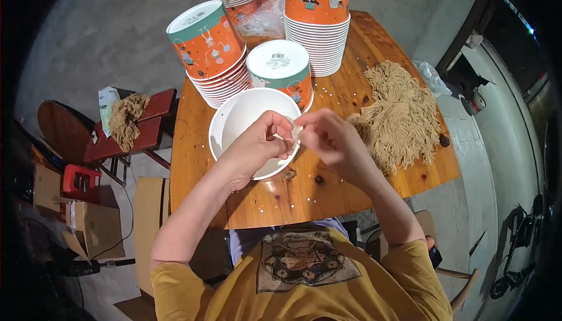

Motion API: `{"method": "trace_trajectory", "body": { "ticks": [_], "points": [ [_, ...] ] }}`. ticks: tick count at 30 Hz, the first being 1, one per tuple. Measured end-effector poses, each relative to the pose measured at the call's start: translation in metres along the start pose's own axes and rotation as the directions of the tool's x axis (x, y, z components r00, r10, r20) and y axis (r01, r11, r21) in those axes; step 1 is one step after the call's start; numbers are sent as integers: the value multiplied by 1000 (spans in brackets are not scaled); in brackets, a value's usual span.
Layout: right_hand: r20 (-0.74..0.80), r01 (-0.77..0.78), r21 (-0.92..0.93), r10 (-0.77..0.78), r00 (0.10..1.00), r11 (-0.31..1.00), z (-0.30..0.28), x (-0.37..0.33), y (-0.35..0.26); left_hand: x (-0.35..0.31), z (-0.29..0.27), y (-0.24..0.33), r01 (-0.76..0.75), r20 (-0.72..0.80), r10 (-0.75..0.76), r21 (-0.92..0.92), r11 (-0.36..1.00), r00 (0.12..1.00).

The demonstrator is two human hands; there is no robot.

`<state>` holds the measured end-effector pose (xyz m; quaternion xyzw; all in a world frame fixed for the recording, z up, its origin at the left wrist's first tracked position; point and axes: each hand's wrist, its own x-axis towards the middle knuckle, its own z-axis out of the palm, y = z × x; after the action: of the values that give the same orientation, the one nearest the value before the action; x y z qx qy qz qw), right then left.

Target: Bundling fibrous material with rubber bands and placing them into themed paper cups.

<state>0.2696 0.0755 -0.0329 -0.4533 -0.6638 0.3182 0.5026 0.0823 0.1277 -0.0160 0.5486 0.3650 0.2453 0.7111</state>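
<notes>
My left hand point(260, 142) is closed in a pinch over the near right part of a white paper bucket point(234, 113), whose open mouth faces me. Beside it my right hand point(333, 145) is bent in, thumb and fingers brought together and slightly blurred. Something small and pale shows between the fingertips of both hands, too small to name. Right behind the white bucket, an orange and green paper bucket point(278, 60) stands upside down. A heap of tan stringy strands point(401, 119) lies on the table to the right of my right hand.
Nested upside-down buckets form a leaning stack point(208, 45) at left and a taller stack point(316, 28) behind. Clear plastic wrap point(263, 19) lies between them. Small pale specks dot the wooden table point(345, 198). At far left, more tan strands point(127, 119) rest on a red bench point(155, 119).
</notes>
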Motion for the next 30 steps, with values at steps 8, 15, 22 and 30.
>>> {"method": "trace_trajectory", "body": {
  "ticks": [8, 15, 22, 30],
  "points": [
    [22, -16, -239, 22, 1000, 971, 2, 2, -3, -3, 5, 2, -29, -82, 45, 194, 981, 996],
    [49, 21, -326, -5, 999, 945, 3, 3, -13, 2, 0, -11, -164, -39, 188, 334, 928, 981],
    [32, -11, -292, 21, 999, 956, 0, 6, -6, 1, 3, -8, -201, -9, 220, 367, 908, 976],
    [44, -62, -289, 78, 996, 955, 2, 5, -14, -7, 5, -2, -180, -12, 202, 403, 897, 979]
  ]
}}
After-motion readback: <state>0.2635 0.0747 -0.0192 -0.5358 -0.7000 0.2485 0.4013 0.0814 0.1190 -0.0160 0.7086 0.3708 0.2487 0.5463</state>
